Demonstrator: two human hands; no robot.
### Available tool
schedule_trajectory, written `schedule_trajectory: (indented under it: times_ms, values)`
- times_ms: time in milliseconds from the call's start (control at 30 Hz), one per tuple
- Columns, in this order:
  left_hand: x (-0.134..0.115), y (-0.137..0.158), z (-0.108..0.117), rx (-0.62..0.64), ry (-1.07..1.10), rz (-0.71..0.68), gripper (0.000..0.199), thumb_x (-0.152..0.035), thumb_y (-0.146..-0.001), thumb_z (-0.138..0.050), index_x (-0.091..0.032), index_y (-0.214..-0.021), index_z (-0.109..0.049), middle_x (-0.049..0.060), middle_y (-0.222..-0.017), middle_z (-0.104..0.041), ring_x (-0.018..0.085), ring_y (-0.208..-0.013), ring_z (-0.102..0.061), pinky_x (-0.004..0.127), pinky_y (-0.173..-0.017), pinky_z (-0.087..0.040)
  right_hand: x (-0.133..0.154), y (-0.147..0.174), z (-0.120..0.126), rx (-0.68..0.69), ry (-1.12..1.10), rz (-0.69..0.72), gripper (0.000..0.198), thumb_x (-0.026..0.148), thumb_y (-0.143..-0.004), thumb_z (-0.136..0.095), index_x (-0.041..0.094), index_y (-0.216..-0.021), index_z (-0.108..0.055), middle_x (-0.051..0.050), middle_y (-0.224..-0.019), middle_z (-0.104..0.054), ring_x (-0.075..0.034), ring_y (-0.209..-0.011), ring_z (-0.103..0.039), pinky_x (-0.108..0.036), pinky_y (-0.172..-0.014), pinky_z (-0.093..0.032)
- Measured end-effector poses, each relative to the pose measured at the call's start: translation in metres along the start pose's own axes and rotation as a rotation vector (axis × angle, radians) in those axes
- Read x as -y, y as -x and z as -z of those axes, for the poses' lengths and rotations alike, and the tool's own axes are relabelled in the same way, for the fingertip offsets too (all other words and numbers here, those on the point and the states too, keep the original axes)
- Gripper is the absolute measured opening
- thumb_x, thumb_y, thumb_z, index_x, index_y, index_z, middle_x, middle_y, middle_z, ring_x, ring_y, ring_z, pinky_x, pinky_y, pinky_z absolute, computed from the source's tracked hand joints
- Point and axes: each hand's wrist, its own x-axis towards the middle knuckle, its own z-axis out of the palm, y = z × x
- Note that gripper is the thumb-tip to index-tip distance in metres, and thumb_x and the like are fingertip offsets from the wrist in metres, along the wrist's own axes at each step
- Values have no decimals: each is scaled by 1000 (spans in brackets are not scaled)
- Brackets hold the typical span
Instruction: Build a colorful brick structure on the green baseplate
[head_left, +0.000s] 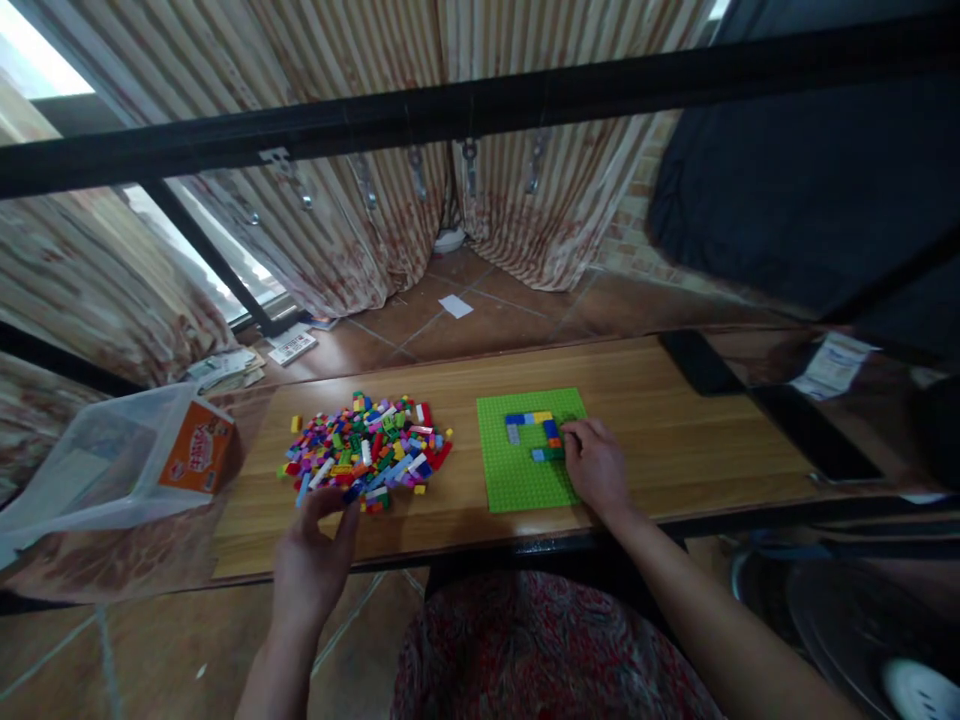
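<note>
A bright green baseplate (499, 480) lies flat on the wooden board. On its studs, an angular line of toy bricks (540, 418) in blue, yellow, grey, orange, green and light blue is set. My right hand (596, 465) rests over the plate's right side, fingers curled together against the right end of the bricks. Whatever those fingertips pinch is hidden. At the near edge of a heap of loose, mixed-colour bricks (375, 445), my left hand (315, 545) pinches a dark blue brick (352, 493) between thumb and forefinger.
A clear plastic bin (112, 450) with an orange label stands left of the wooden board (442, 530). Toward the right lie a black phone (699, 362) and a second dark flat device (817, 435). A black metal bar (465, 100) crosses above, before striped curtains.
</note>
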Motion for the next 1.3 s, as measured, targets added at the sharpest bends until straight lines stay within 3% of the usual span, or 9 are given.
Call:
schedule_trajectory:
  times_ms: [100, 167, 300, 400, 533, 900, 1000, 1133, 1300]
  values:
    - [-35, 12, -27, 103, 181, -179, 17, -35, -81, -59, -20, -89, -60, 2, -87, -68, 16, -78, -66, 28, -74, -52, 0, 0, 0, 9, -7, -12, 23, 19, -88, -44, 17, -91, -66, -11, -92, -65, -23, -89, -58, -37, -82, -47]
    - [-60, 17, -47, 264, 254, -273, 11, -29, -83, -55, -20, -84, -60, 1, -86, -66, 14, -78, -65, 27, -75, -51, 0, 0, 0, 6, -9, -15, 23, 19, -88, -44, 17, -90, -67, -11, -92, -64, -23, -89, -58, -37, -82, -47]
    - [-103, 16, -81, 464, 310, -289, 10, -25, -86, -53, -19, -88, -60, 2, -82, -67, 14, -77, -64, 24, -72, -49, 1, 0, 0, 1, -11, -21, 22, 19, -88, -45, 18, -90, -67, -11, -93, -64, -23, -89, -58, -37, -82, -47]
    - [-125, 6, -96, 601, 187, -323, 15, -25, -89, -50, -18, -93, -62, 4, -85, -69, 15, -75, -65, 24, -68, -47, 2, 0, 1, 9, -20, -34, 22, 18, -87, -45, 18, -91, -67, -10, -94, -64, -23, -89, -58, -36, -82, -47]
    - [-145, -8, -108, 665, -52, -379, 25, -30, -94, -43, -18, -94, -65, 7, -88, -72, 18, -80, -67, 26, -70, -46, 4, -1, 2, 8, -23, -42, 22, 17, -87, -45, 18, -89, -67, -10, -94, -64, -23, -90, -58, -36, -82, -47]
    - [-162, -10, -127, 545, -401, -286, 51, -49, -97, -29, -16, -95, -69, 14, -86, -73, 26, -82, -70, 31, -67, -49, 4, -2, 2, 12, -43, -51, 24, 18, -87, -44, 18, -89, -67, -10, -94, -64, -23, -91, -58, -37, -83, -47]
    - [-159, -9, -123, 526, -384, -281, 50, -51, -96, -31, -16, -96, -68, 13, -88, -72, 25, -83, -70, 30, -69, -49, 5, -2, 3, 17, -45, -52, 24, 17, -87, -43, 19, -90, -67, -10, -94, -64, -23, -91, -58, -37, -82, -46]
    - [-148, -8, -122, 491, -205, -380, 32, -40, -94, -45, -20, -111, -62, 8, -106, -69, 20, -93, -67, 28, -76, -49, 6, -2, 4, 24, -38, -57, 24, 17, -87, -43, 19, -90, -67, -10, -94, -64, -23, -90, -58, -37, -83, -46]
    - [-142, -8, -128, 562, -145, -456, 25, -24, -91, -51, -22, -113, -61, 6, -113, -65, 19, -97, -65, 27, -80, -48, 7, -1, 3, 15, -22, -64, 24, 17, -87, -43, 18, -90, -67, -10, -93, -64, -22, -89, -57, -36, -82, -46]
